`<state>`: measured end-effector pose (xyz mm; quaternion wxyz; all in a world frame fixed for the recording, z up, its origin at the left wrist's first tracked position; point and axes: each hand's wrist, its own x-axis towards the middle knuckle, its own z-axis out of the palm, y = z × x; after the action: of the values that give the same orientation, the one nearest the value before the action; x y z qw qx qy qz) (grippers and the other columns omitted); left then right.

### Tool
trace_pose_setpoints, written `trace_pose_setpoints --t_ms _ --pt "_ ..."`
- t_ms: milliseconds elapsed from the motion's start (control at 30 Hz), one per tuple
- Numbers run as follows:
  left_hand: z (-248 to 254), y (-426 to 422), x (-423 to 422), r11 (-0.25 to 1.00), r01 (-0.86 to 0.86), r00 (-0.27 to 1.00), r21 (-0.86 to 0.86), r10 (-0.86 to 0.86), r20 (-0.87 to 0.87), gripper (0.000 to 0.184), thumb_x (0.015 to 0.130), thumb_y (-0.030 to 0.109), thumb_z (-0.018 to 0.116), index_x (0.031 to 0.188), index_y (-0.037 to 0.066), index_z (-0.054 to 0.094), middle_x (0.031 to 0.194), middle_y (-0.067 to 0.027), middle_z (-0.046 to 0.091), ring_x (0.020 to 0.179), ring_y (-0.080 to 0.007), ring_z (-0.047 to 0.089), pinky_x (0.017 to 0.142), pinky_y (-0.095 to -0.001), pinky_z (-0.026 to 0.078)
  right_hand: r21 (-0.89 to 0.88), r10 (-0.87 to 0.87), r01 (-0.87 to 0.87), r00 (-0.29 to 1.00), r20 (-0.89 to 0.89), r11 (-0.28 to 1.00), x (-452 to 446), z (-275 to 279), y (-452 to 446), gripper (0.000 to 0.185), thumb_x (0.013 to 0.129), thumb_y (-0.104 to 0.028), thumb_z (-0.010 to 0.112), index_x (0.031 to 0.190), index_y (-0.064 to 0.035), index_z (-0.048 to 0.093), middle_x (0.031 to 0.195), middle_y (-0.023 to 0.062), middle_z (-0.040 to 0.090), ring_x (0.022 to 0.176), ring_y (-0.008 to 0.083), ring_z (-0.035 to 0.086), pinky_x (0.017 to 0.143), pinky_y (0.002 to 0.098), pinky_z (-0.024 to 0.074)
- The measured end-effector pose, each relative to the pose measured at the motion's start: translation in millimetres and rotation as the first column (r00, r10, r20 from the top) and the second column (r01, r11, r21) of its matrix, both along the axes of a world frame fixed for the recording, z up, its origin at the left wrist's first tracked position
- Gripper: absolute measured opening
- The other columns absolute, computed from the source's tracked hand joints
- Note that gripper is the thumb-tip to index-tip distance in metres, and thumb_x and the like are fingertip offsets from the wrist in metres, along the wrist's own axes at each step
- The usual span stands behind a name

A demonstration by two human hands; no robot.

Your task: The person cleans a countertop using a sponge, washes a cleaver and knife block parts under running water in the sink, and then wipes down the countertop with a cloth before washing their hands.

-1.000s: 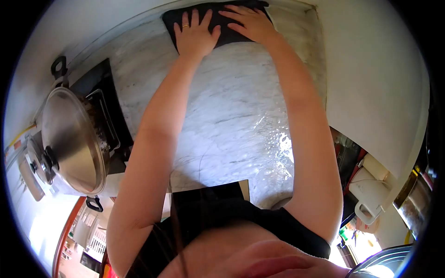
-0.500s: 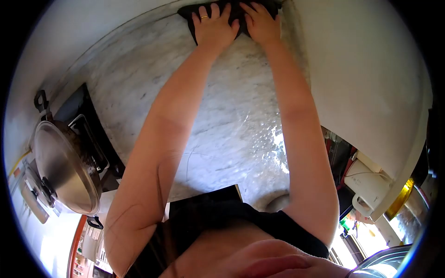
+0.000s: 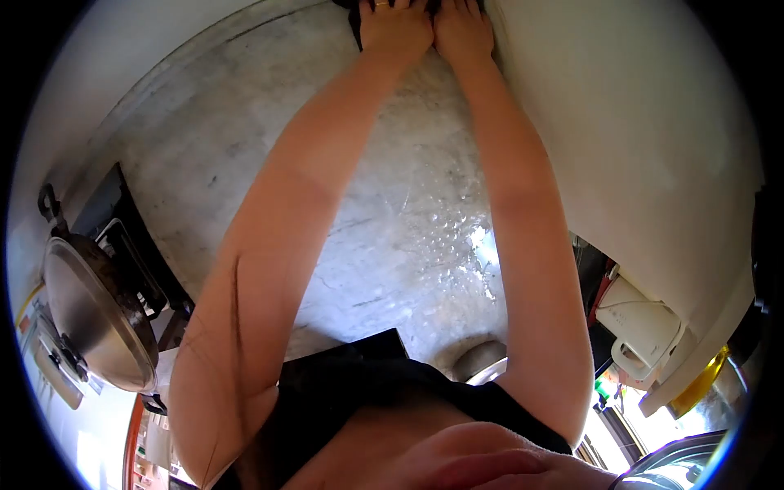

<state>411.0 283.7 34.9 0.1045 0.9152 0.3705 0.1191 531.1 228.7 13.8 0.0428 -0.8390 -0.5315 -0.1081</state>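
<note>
Both of my hands are at the top edge of the view, at the far end of a grey marbled countertop (image 3: 359, 220). My left hand (image 3: 395, 34), with a ring on one finger, lies flat on a black cloth (image 3: 354, 23). Close beside it, my right hand (image 3: 464, 34) rests flat on the same cloth, fingers pointing away from me. The frame cuts off the fingertips and most of the cloth. Between my forearms, a wet patch (image 3: 449, 237) with droplets glistens on the stone.
To the left, a lidded metal pan (image 3: 94, 314) sits by a black stove (image 3: 135, 237). A dark flat object (image 3: 359, 353) and a round metal rim (image 3: 482, 361) are near my body. On the right are a pale wall (image 3: 629, 171) and a white handled appliance (image 3: 641, 327).
My hands and the cloth have shifted up in the view, partly out of frame, and the hands are closer together. The stove and pan appear slightly farther left and lower.
</note>
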Motion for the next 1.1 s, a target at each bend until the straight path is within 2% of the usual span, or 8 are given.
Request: trace_pose_setpoints --t_ms 200,300,400,433,567,600,667,1100 --pt "1 5 3 0.99 0.131 0.987 -0.058 -0.136 -0.083 0.051 0.095 0.033 0.037 0.145 0.021 0.039 0.147 -0.0116 0.037 0.135 -0.0353 0.031 0.11 -0.0528 0.024 -0.275 -0.111 0.12 0.993 0.046 0.954 -16 25 -5 0.056 0.088 -0.033 0.05 0.131 0.0018 0.048 0.131 0.0155 0.055 0.127 0.0286 0.044 0.102 0.045 0.0379" --pt "7 2 -3 0.956 0.259 0.952 -0.138 -0.277 -0.131 0.052 0.096 0.037 0.035 0.147 0.026 0.035 0.154 -0.0095 0.029 0.141 -0.0337 0.022 0.114 -0.0508 0.018 -0.151 -0.147 0.148 0.989 0.024 0.977 -7 -19 -28 0.069 0.087 -0.041 0.053 0.138 0.0028 0.04 0.14 0.0178 0.046 0.133 0.0296 0.038 0.108 0.0471 0.0313" --pt "30 -9 -15 0.914 0.355 0.889 -0.198 -0.395 -0.233 0.053 0.097 0.041 0.034 0.148 0.027 0.033 0.157 -0.0069 0.022 0.145 -0.0315 0.015 0.116 -0.0491 0.013 -0.172 -0.165 0.175 0.984 0.068 0.969 -29 -12 -64 0.047 0.096 -0.026 0.043 0.141 -0.0099 0.041 0.142 0.0114 0.045 0.133 0.0278 0.04 0.105 0.0517 0.0345" --pt "29 -15 -15 0.905 0.363 0.877 -0.223 -0.412 -0.246 0.054 0.097 0.043 0.034 0.148 0.028 0.032 0.158 -0.0047 0.02 0.145 -0.031 0.014 0.117 -0.0487 0.011 -0.091 -0.147 0.143 0.989 -0.033 0.986 -47 2 -79 0.048 0.093 -0.016 0.041 0.138 0.002 0.039 0.138 0.0189 0.048 0.133 0.0326 0.039 0.103 0.0498 0.0371" --pt "31 -48 -27 0.864 0.452 0.826 -0.22 -0.499 -0.262 0.054 0.095 0.045 0.036 0.147 0.033 0.034 0.158 -0.0037 0.019 0.145 -0.029 0.013 0.116 -0.0498 0.011 0.021 -0.174 0.178 0.977 -0.125 0.984 -65 -24 -139 0.049 0.095 -0.017 0.042 0.14 0.0028 0.035 0.144 0.0181 0.041 0.138 0.0343 0.031 0.108 0.0451 0.0331" --pt "38 -58 -37 0.839 0.514 0.806 -0.18 -0.544 -0.234 0.054 0.095 0.041 0.036 0.147 0.025 0.036 0.156 -0.0069 0.026 0.144 -0.0315 0.02 0.115 -0.0511 0.015 0.016 -0.214 0.219 0.964 -0.157 0.976 -75 -23 -151 0.05 0.095 -0.018 0.042 0.14 0.0026 0.034 0.144 0.0181 0.04 0.138 0.0347 0.03 0.109 0.0454 0.0321" --pt "-9 -81 -45 0.843 0.538 0.837 -0.002 -0.534 -0.117 0.052 0.093 0.05 0.04 0.143 0.037 0.039 0.155 -0.0025 0.029 0.143 -0.0288 0.023 0.114 -0.0527 0.017 0.001 -0.292 0.3 0.931 -0.22 0.954 -101 -13 -180 0.05 0.096 -0.019 0.042 0.141 0.002 0.034 0.146 0.0182 0.038 0.139 0.0354 0.029 0.11 0.0462 0.0301" --pt "-13 -253 -180 0.708 0.701 0.711 -0.084 -0.686 0.156 0.054 0.084 0.045 0.058 0.136 0.032 0.051 0.15 -0.0069 0.037 0.139 -0.0334 0.028 0.11 -0.0569 0.023 -0.114 -0.574 0.566 0.777 -0.26 0.817 -275 13 -374 0.053 0.094 -0.032 0.047 0.144 -0.0171 0.038 0.152 0.0168 0.029 0.14 0.0404 0.024 0.105 0.062 0.0279"
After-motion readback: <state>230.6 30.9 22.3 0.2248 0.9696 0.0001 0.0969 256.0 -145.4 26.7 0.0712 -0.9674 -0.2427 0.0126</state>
